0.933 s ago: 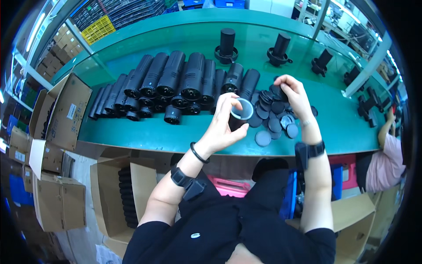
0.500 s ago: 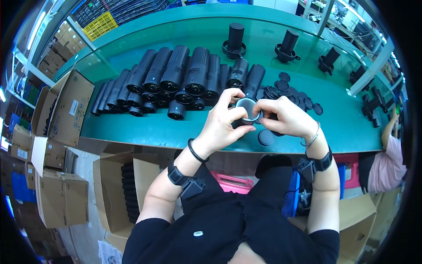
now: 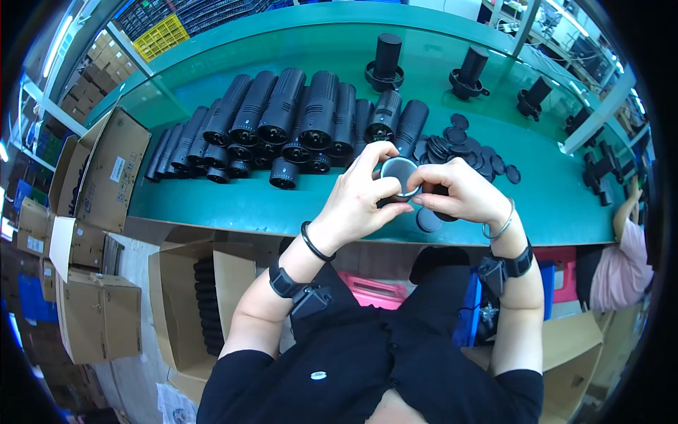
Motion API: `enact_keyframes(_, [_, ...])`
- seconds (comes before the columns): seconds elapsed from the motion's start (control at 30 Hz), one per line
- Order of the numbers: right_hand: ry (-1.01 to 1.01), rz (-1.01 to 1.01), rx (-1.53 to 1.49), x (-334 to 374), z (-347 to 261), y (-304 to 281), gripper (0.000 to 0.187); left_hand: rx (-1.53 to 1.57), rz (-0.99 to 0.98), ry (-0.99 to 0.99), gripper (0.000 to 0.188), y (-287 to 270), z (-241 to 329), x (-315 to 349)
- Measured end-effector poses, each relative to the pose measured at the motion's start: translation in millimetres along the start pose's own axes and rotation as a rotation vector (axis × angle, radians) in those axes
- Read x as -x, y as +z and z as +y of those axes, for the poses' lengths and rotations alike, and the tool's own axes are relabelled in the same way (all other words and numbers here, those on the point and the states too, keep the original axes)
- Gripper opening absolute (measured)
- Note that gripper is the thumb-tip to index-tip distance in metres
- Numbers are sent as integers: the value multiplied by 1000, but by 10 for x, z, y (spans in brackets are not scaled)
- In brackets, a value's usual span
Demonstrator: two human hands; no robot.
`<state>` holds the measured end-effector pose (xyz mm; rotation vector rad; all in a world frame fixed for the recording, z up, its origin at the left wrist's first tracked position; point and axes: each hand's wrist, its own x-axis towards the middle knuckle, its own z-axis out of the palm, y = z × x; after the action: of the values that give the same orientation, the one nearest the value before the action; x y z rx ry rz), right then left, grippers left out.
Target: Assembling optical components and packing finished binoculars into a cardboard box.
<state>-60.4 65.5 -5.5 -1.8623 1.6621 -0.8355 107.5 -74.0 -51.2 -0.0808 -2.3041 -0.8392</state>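
Two hands meet at one cup (image 3: 397,172) in the head view, above the front of the green table (image 3: 233,212). The left hand (image 3: 357,191) has its fingers and thumb wrapped about the cup's wall, gripping it with the mouth facing up. The right hand (image 3: 462,189) has bent fingers at the rim, by something dark (image 3: 439,192), probably a disc; how firmly it is pinched, I cannot tell. If the left grip slackened or the right hand pushed off-centre, the cup could twist or slip. The dark piece could drop should the fingertips lose its edge. One lone disc (image 3: 428,220) lies near the table's edge and might be swept off by a low wrist. A knock outward could scatter the heaped discs (image 3: 459,150) or set the stacked cylinders (image 3: 282,106) rolling. As for writing, a pale label (image 3: 117,169) sits on the open carton (image 3: 113,194), its print too small to make out. The shirt (image 3: 353,353) bears a white oval badge (image 3: 319,376), likewise illegible.
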Motion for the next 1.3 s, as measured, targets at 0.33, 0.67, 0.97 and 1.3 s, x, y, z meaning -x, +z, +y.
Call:
enact_keyframes(0.33, [78, 358, -352, 174, 176, -46, 23, 87, -21, -76, 24, -84, -163, -31])
enact_keyframes(0.67, [213, 711, -842, 393, 730, 370, 29, 804, 68, -456, 78, 148, -336, 49])
enact_keyframes(0.97, [66, 950, -699, 258, 623, 474, 30, 550, -70, -316, 62, 232, -191, -22])
enact_keyframes(1.3, [82, 391, -1141, 336, 663, 437, 62, 734, -302, -344, 62, 121, -197, -162])
